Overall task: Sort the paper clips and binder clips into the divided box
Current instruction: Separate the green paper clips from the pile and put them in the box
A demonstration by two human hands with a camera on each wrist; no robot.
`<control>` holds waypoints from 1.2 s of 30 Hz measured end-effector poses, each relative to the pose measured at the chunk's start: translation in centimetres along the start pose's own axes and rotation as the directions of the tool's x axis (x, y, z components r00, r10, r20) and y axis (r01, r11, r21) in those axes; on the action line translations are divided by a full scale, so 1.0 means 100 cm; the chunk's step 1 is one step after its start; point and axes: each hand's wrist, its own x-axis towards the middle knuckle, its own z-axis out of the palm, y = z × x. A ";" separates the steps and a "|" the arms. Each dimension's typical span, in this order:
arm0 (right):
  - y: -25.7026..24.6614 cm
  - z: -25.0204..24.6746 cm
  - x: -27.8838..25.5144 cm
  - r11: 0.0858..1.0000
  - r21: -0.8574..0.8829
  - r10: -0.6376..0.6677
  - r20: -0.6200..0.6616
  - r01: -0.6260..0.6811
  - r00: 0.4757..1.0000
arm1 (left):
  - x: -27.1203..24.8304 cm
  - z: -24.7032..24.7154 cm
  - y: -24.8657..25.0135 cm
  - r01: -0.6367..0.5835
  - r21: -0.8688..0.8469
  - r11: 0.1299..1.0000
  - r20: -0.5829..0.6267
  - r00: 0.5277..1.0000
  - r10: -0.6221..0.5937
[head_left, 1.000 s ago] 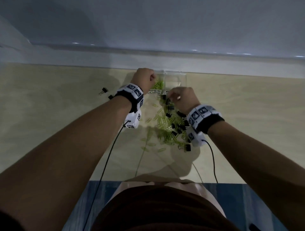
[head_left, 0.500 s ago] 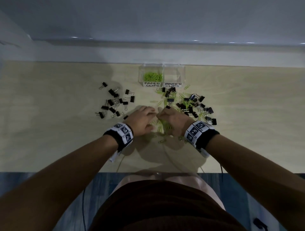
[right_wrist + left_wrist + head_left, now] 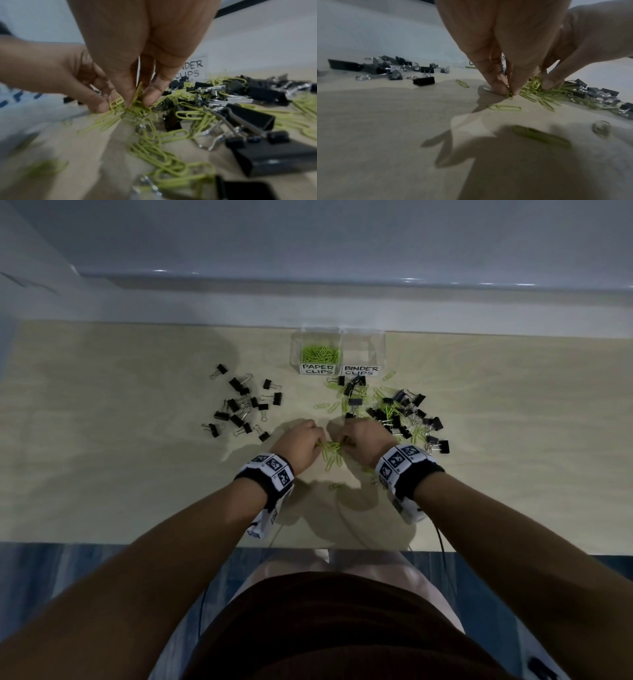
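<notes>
Both pinching: left hand (image 3: 300,444), right hand (image 3: 363,436) on green wire paper clips (image 3: 331,451) (near counter); clear divided plastic box (image 3: 337,352) straight beyond, far edge.

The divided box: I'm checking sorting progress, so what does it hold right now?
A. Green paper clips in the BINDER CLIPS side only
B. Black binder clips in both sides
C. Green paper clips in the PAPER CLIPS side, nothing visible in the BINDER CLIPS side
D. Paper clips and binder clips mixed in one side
C: in the head view the divided box shows green paper clips behind the PAPER CLIPS label, while the BINDER CLIPS compartment looks bare.
</notes>
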 end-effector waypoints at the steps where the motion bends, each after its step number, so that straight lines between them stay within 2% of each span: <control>1: 0.003 0.000 0.001 0.997 0.066 0.049 -0.024 -0.047 0.998 | 0.003 -0.001 0.000 0.002 0.012 1.000 -0.005 1.000 -0.002; 3: 0.009 -0.002 0.001 0.954 0.247 0.191 -0.070 -0.168 0.979 | 0.008 -0.005 0.000 0.018 0.028 0.999 -0.006 1.000 -0.018; 6: 0.014 -0.011 -0.002 0.781 0.542 0.396 -0.043 -0.311 0.917 | 0.016 -0.011 -0.001 0.064 -0.018 0.998 -0.028 0.997 -0.065; 8: 0.015 -0.023 -0.001 0.661 0.675 0.451 -0.010 -0.327 0.892 | 0.020 -0.017 -0.003 0.094 -0.083 0.992 -0.060 0.993 -0.099; 10: 0.015 -0.040 0.007 0.630 0.716 0.463 -0.036 -0.301 0.885 | 0.025 -0.026 -0.004 0.120 -0.186 0.975 -0.084 0.987 -0.137; 16: 0.011 -0.098 0.073 0.754 0.629 0.424 -0.244 -0.191 0.872 | 0.058 -0.080 -0.001 0.131 -0.376 0.917 -0.257 0.936 -0.239; 19: 0.009 -0.114 0.103 0.782 0.592 0.417 -0.263 -0.195 0.870 | 0.083 -0.105 -0.004 0.118 -0.383 0.916 -0.332 0.908 -0.256; 21: 0.011 -0.119 0.113 0.834 0.504 0.389 -0.249 -0.224 0.887 | 0.100 -0.116 -0.002 0.151 -0.374 0.915 -0.334 0.898 -0.285; 26: 0.025 -0.111 0.081 0.876 0.436 0.344 -0.262 -0.207 0.902 | 0.124 -0.117 0.005 0.195 -0.266 0.944 -0.298 0.915 -0.273; 28: 0.032 -0.100 0.054 0.897 0.391 0.309 -0.226 -0.205 0.924 | 0.118 -0.107 0.010 0.162 -0.154 0.975 -0.298 0.933 -0.202; 30: 0.037 -0.083 0.031 0.922 0.324 0.260 -0.113 -0.212 0.959 | 0.102 -0.089 0.016 0.085 -0.074 0.994 -0.254 0.962 -0.101; 33: 0.039 -0.052 0.009 0.975 0.181 0.119 0.060 -0.128 0.991 | 0.069 -0.054 0.019 -0.015 -0.042 0.999 -0.070 0.997 0.012; 36: 0.034 -0.026 0.001 0.998 0.064 -0.018 0.094 0.012 0.995 | 0.046 -0.023 0.019 -0.088 0.058 0.994 0.116 0.990 0.081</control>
